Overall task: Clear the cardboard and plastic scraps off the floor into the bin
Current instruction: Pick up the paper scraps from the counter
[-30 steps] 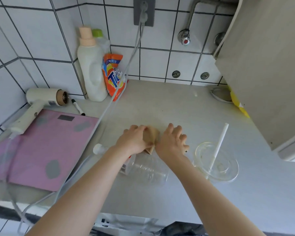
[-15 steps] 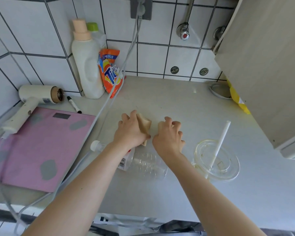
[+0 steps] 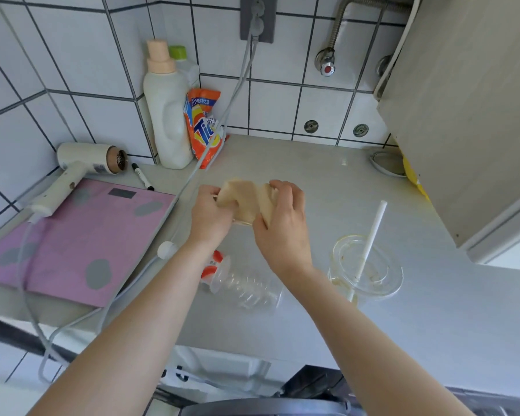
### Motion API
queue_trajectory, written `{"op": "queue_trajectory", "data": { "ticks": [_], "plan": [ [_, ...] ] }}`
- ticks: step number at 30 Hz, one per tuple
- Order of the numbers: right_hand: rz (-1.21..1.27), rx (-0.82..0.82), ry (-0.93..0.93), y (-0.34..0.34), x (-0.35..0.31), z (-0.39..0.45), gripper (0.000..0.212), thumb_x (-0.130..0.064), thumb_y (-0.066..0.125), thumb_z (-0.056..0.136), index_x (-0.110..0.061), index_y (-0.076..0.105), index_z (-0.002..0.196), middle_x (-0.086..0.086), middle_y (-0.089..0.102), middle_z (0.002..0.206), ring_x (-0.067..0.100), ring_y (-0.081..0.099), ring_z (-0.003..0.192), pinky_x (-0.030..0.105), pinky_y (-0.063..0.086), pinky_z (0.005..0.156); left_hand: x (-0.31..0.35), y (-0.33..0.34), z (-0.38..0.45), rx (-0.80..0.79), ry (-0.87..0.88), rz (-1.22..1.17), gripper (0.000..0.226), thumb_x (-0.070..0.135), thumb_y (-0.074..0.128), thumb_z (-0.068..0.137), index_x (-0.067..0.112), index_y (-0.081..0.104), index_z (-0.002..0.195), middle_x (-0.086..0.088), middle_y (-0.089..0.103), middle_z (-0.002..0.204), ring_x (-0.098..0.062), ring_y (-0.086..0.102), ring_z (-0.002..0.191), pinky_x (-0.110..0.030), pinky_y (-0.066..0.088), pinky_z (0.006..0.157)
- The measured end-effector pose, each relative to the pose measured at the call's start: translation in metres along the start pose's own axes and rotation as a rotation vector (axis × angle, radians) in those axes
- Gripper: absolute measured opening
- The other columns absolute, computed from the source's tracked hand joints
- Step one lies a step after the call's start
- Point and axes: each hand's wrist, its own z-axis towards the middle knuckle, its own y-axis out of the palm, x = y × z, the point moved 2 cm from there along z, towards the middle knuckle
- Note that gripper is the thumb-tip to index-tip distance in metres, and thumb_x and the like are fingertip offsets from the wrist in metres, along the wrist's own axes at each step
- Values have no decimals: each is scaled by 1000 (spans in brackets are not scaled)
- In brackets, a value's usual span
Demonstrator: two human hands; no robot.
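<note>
A tan cardboard piece (image 3: 246, 199) is bent between both hands above the grey counter (image 3: 312, 175). My left hand (image 3: 212, 214) grips its left end and my right hand (image 3: 282, 223) grips its right end. Below my wrists a clear plastic bottle (image 3: 246, 288) with a red label lies on its side. To the right stands a clear plastic cup (image 3: 368, 267) with a white straw (image 3: 371, 235) in it. A dark rim, maybe the bin (image 3: 267, 408), shows at the bottom edge.
A pink bathroom scale (image 3: 81, 232) lies at the left with a white hair dryer (image 3: 78, 169) on its corner; the dryer's cord (image 3: 216, 145) runs across to a wall socket. Detergent bottle (image 3: 167, 115), orange powder bag (image 3: 203, 127) and a marker (image 3: 141, 175) stand behind. A cabinet (image 3: 469, 100) juts in at the right.
Both hands have lifted the cardboard off the counter and bent it into a thicker fold between them. The view shifted slightly; bottle and cup stayed put.
</note>
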Motion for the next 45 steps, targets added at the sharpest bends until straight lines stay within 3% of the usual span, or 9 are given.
{"op": "queue_trajectory", "data": {
  "ticks": [10,16,19,22,26,29,33,38,45],
  "plan": [
    [117,-14,-198,-20,-10,-30,57,2,56,75,-10,43,130,10,37,137,29,47,123,43,49,90,14,-24,-51,262,64,-152,28,14,53,81,17,52,109,-3,61,101,-20,59,93,-37,50,82],
    [315,-173,-223,-38,-21,-49,53,-5,63,78,-12,45,128,5,43,130,4,46,109,3,36,83,8,-54,-105,479,54,-188,19,10,55,84,13,52,102,2,56,88,-17,54,80,-27,44,67],
    [487,-288,-153,-37,-25,-66,49,-16,65,78,-22,46,124,-1,49,123,10,53,101,25,46,87,-6,-72,-145,562,2,-213,20,11,55,83,15,52,102,1,60,91,-18,60,85,-40,53,80],
    [581,-411,-118,-30,-36,-92,45,-24,63,78,-32,45,118,-3,53,119,17,57,101,41,52,85,-20,-95,-195,688,-35,-242,20,9,54,85,15,53,105,5,59,90,-13,59,83,-36,52,78],
    [635,-630,-162,-21,-61,-140,48,-15,62,81,-30,43,122,-9,52,117,3,55,96,16,46,76,-46,-132,-263,861,-95,-149,20,14,55,87,14,53,107,7,55,87,-8,53,75,-22,43,65],
    [655,-788,-200,-10,-76,-180,49,-12,63,82,-27,43,124,-11,53,116,4,58,96,17,49,76,-75,-152,-312,947,-181,-124,21,17,56,88,13,54,108,9,55,84,-5,52,74,-21,42,64],
    [646,-982,-197,9,-86,-244,48,-12,63,81,-30,46,122,-23,53,108,4,60,92,26,54,74,-117,-168,-391,1061,-321,-134,32,34,56,81,16,57,108,4,64,93,-20,62,88,-39,53,76],
    [633,-1187,-258,23,-91,-324,45,-12,65,81,-25,54,122,-14,60,114,-15,55,91,6,47,72,-152,-170,-485,1257,-457,-126,14,26,56,89,18,55,101,12,57,85,-8,54,76,-22,43,63],
    [522,-1377,-351,27,-79,-435,43,-17,67,81,-24,57,122,-13,63,111,-4,58,98,5,45,73,-202,-151,-611,1378,-637,-298,27,27,56,81,15,55,105,2,59,87,-15,54,74,-31,46,65]
  ]
}}
